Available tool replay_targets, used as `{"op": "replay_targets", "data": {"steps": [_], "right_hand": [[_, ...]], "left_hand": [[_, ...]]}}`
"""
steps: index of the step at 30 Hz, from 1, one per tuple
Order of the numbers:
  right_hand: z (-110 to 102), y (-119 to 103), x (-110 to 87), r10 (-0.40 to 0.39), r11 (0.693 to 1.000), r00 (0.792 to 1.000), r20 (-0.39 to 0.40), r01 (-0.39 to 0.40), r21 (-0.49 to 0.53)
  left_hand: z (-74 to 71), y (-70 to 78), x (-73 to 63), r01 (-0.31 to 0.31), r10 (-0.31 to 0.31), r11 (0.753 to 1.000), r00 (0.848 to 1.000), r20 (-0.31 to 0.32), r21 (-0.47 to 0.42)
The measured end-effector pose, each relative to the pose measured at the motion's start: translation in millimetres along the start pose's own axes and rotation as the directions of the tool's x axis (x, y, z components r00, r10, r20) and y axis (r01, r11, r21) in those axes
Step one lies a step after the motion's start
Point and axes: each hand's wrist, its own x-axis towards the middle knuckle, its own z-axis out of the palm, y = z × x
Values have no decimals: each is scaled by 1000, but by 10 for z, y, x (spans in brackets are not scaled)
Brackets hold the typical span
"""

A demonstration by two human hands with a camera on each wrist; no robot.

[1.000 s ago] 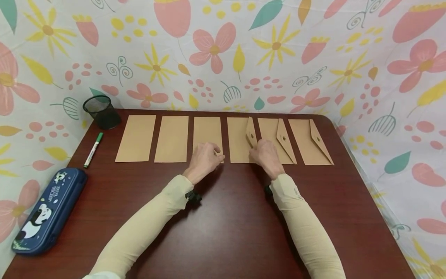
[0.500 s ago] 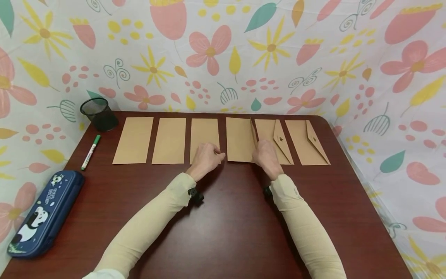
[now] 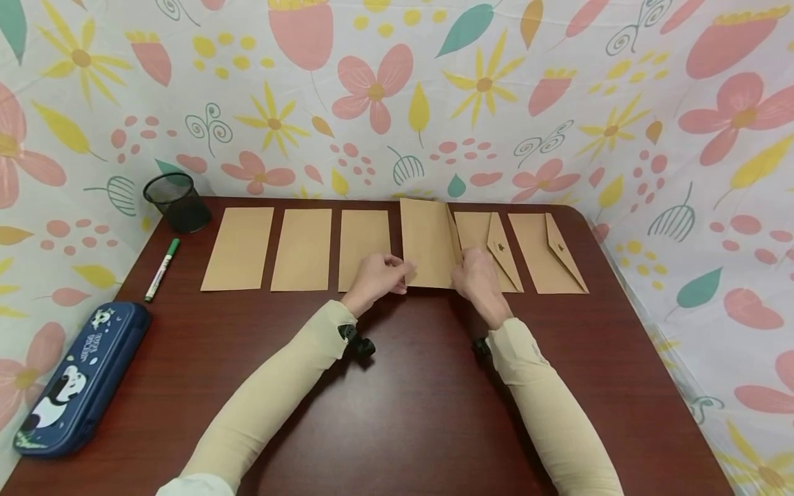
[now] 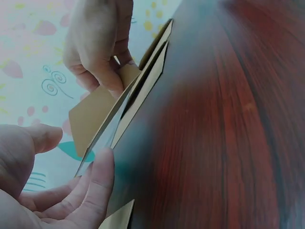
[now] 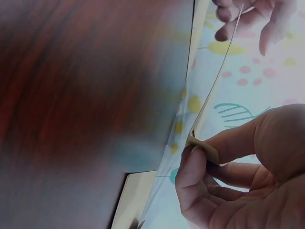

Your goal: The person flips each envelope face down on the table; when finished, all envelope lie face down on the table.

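Note:
Fourth from the left in a row of brown paper envelopes, one envelope is raised off the table, its plain side up and its flap along the right side. My right hand pinches its near right corner; in the right wrist view the thumb and index finger press the folded paper between them. At the left edge is my left hand. The left wrist view shows its fingers under the envelope's edge, with the thumb held apart from the paper.
To the left lie three flap-down envelopes; to the right, two show pointed flaps with small dark marks. A black mesh pen cup, a green-capped marker and a blue panda pencil case stand along the table's left side.
The fourth envelope has been turned from flap up to plain side up and lifted, its far edge higher. My left hand has moved right to its left edge, fingers spreading.

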Motion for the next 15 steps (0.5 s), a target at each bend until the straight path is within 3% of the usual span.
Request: {"op": "replay_targets", "data": {"steps": [4,8,10,15], "right_hand": [[9,13,-34,-32,999,999,-32,32,-9],[218,252,183,-53,999,994,-91,51,-18],[274,331,245,-65,998,995,-78,65,-7],[359,443,315,-106,994,990,-98,107,3]], "left_hand": [[27,11,19,25,-24,996,1000,9,-89],[41,-1,44,38,-33,984,999,33,-176],[49,-6,55,42,-33,977,998,44,-210],[71,-23,74,36,-28,973,999,37,-226]]}}
